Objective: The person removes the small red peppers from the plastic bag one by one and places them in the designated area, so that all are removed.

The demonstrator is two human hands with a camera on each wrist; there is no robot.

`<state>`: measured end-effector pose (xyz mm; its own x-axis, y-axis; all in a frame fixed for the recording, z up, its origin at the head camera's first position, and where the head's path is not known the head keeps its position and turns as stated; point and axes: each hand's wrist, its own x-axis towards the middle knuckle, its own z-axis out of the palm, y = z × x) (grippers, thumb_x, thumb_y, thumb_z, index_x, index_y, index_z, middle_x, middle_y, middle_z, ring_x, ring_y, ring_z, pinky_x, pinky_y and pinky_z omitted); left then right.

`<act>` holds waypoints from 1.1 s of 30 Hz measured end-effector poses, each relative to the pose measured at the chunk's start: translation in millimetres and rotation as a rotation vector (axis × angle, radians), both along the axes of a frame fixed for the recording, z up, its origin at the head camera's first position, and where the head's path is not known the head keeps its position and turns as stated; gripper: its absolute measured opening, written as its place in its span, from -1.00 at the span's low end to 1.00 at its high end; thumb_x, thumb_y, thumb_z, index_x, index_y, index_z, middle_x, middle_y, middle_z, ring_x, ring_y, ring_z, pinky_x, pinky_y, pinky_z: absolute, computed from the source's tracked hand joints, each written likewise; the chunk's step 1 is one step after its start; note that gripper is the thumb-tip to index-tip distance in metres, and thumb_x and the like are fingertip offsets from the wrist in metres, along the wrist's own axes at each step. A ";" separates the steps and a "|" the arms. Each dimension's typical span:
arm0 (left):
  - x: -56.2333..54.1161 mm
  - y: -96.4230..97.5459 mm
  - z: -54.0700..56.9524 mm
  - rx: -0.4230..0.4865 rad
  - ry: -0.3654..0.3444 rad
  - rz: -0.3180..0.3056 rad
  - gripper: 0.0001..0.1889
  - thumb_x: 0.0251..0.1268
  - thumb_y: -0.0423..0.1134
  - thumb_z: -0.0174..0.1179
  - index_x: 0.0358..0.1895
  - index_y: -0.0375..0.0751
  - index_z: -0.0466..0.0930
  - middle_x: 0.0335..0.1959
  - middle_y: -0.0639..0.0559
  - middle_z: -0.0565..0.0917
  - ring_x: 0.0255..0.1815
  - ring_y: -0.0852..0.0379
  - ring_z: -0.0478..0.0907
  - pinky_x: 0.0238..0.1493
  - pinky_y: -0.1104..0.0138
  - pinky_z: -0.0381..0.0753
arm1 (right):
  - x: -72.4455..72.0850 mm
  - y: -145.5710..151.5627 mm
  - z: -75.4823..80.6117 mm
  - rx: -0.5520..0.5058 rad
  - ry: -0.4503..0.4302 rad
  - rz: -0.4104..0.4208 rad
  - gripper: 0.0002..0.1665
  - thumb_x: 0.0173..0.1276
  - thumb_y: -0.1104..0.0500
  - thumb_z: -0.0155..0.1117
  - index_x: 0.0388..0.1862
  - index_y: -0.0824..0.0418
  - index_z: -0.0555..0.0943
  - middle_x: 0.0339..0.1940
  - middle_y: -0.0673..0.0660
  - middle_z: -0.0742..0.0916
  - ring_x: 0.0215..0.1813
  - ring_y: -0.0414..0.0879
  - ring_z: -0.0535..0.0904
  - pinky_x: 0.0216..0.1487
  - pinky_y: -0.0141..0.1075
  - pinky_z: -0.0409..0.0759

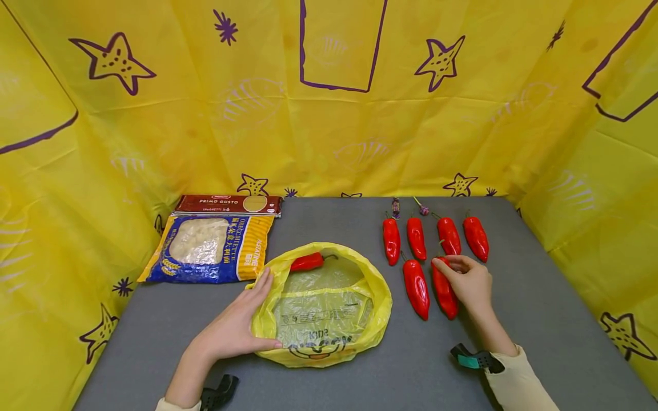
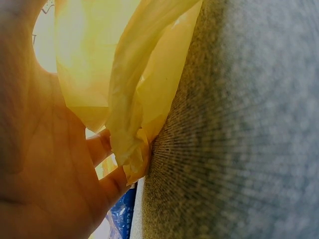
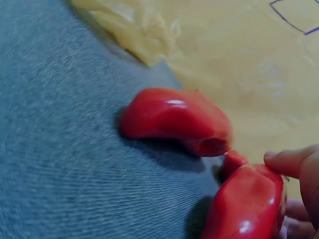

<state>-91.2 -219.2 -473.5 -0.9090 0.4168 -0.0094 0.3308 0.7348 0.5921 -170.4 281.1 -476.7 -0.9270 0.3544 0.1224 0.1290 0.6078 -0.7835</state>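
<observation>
A yellow plastic bag [image 1: 321, 361] stands with its mouth spread wide, and one red chili pepper [image 1: 307, 262] lies inside near its back left rim. My left hand [image 1: 233, 325] rests against the bag's left side, thumb and fingers spread along the rim; the left wrist view shows the palm beside the yellow film. On the right, my right hand [image 1: 470, 285] pinches the upper end of a red chili pepper [image 1: 443, 294] between thumb and fingers. Another red pepper [image 1: 416, 289] lies just left of it, also seen in the right wrist view.
Behind the held pepper lie several red peppers [image 1: 392, 242] in a row, with two small purple-wrapped sweets [image 1: 424, 210] beyond them. A blue and yellow pasta packet [image 1: 205, 249] and a dark red spaghetti box [image 1: 228, 204] lie back left. Yellow cloth [image 1: 329, 142] surrounds the grey table [image 1: 360, 382].
</observation>
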 end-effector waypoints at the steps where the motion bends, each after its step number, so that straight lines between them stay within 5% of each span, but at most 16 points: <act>1: 0.0 0.1 0.2 0.001 0.000 0.000 0.41 -0.01 0.44 0.53 0.77 -0.03 -0.17 0.80 0.03 -0.19 0.68 -0.44 0.04 0.53 -0.39 0.15 | 0.0 -0.7 -2.1 0.002 -0.011 -0.006 -0.44 0.29 -0.22 0.57 -0.02 0.22 0.82 -0.18 0.21 0.87 -0.41 -0.50 0.56 -0.39 -0.44 0.50; 9: 0.4 0.4 0.8 -0.006 0.009 0.001 0.41 -0.02 0.44 0.53 0.77 -0.03 -0.17 0.80 0.02 -0.19 0.66 -0.49 0.05 0.49 -0.40 0.24 | -1.9 -3.4 -11.5 0.023 -0.020 -0.035 -0.40 0.28 -0.28 0.56 -0.05 0.20 0.83 -0.20 0.21 0.88 -0.42 -0.51 0.54 -0.35 -0.45 0.48; 21: 1.3 1.0 2.3 -0.003 0.002 0.008 0.41 -0.02 0.42 0.54 0.77 -0.05 -0.15 0.80 0.02 -0.18 0.67 -0.48 0.04 0.50 -0.40 0.22 | -6.0 -5.1 -20.2 0.070 0.037 -0.061 -0.45 0.31 -0.24 0.56 -0.08 0.21 0.83 -0.26 0.21 0.86 -0.42 -0.21 0.56 -0.39 -0.34 0.43; 33: 0.7 0.5 0.9 -0.004 0.009 0.004 0.41 -0.02 0.42 0.54 0.77 -0.03 -0.16 0.80 0.03 -0.17 0.65 -0.50 0.08 0.47 -0.40 0.26 | -3.0 -4.2 -15.2 0.059 0.053 -0.069 -0.45 0.28 -0.22 0.58 -0.07 0.22 0.82 -0.20 0.23 0.86 -0.43 -0.41 0.52 -0.35 -0.42 0.44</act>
<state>-90.5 -218.8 -472.6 -0.9109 0.4127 -0.0026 0.3329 0.7384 0.5865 -173.4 277.0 -492.0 -0.8925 0.4078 0.1927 0.1316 0.6441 -0.7536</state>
